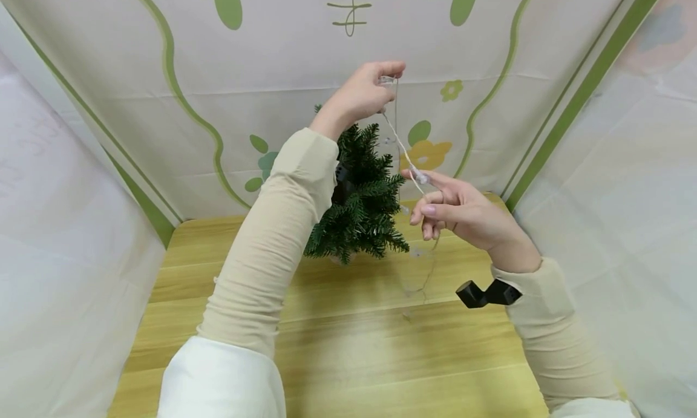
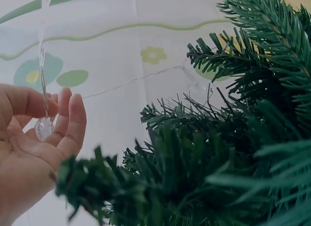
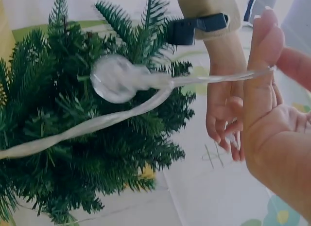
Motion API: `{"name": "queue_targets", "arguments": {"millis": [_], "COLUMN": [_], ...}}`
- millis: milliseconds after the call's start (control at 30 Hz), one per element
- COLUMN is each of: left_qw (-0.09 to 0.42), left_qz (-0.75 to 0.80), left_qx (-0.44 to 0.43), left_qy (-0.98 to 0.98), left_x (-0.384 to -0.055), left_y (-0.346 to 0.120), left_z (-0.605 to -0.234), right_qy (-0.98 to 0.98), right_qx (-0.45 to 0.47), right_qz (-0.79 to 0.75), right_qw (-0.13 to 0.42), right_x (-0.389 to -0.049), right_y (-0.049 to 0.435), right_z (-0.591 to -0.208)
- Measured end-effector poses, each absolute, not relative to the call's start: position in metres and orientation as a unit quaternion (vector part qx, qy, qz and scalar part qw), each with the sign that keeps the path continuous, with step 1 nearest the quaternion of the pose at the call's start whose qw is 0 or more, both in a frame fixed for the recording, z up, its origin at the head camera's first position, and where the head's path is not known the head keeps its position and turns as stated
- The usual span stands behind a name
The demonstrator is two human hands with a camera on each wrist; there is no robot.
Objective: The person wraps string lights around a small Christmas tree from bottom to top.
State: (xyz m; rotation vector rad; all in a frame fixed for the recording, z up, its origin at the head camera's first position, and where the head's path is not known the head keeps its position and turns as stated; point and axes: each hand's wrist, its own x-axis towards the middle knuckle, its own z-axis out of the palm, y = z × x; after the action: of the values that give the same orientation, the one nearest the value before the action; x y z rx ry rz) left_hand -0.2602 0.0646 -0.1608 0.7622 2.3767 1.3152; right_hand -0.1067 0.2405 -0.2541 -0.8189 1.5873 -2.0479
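Observation:
A small green artificial Christmas tree (image 1: 359,206) stands on the wooden table. My left hand (image 1: 365,91) is raised beside its top, pinching a clear string of fairy lights (image 1: 399,141) between thumb and fingers. In the left wrist view, a clear bulb (image 2: 44,129) hangs at that palm. Lower down on the tree's right side, my right hand (image 1: 468,212) holds the same string between thumb and curled fingers, its index finger stretched toward the tree. Another clear bulb (image 3: 114,79) shows large in the right wrist view. The tree's far side is hidden.
The loose end of the string (image 1: 427,285) trails down to the table (image 1: 348,357) right of the tree. Printed cloth walls (image 1: 261,61) enclose the back and both sides. A black wrist mount (image 1: 487,294) sits on the right sleeve.

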Motion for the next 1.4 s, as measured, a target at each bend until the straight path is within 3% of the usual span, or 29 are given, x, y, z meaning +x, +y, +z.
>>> {"name": "queue_targets", "arguments": {"millis": [200, 833, 1067, 1267, 1400], "left_qw": [0.177, 0.079, 0.11, 0.171, 0.206], "left_qz": [0.494, 0.479, 0.583, 0.709, 0.749], "left_qx": [0.236, 0.183, 0.127, 0.065, 0.05], "left_qy": [0.818, 0.855, 0.795, 0.681, 0.627], "left_x": [-0.259, -0.272, -0.272, -0.277, -0.28], "left_y": [0.063, 0.038, 0.03, 0.021, 0.016], "left_z": [-0.159, -0.161, -0.161, -0.16, -0.159], "right_qy": [0.562, 0.588, 0.605, 0.538, 0.543], "right_qx": [-0.254, -0.327, -0.401, -0.476, -0.471], "right_qz": [-0.753, -0.724, -0.681, -0.679, -0.673], "right_qw": [0.228, 0.152, 0.1, 0.15, 0.175], "right_x": [-0.103, -0.104, -0.101, -0.102, -0.102], "right_y": [0.237, 0.241, 0.239, 0.236, 0.235], "right_z": [-0.252, -0.258, -0.257, -0.257, -0.258]}}
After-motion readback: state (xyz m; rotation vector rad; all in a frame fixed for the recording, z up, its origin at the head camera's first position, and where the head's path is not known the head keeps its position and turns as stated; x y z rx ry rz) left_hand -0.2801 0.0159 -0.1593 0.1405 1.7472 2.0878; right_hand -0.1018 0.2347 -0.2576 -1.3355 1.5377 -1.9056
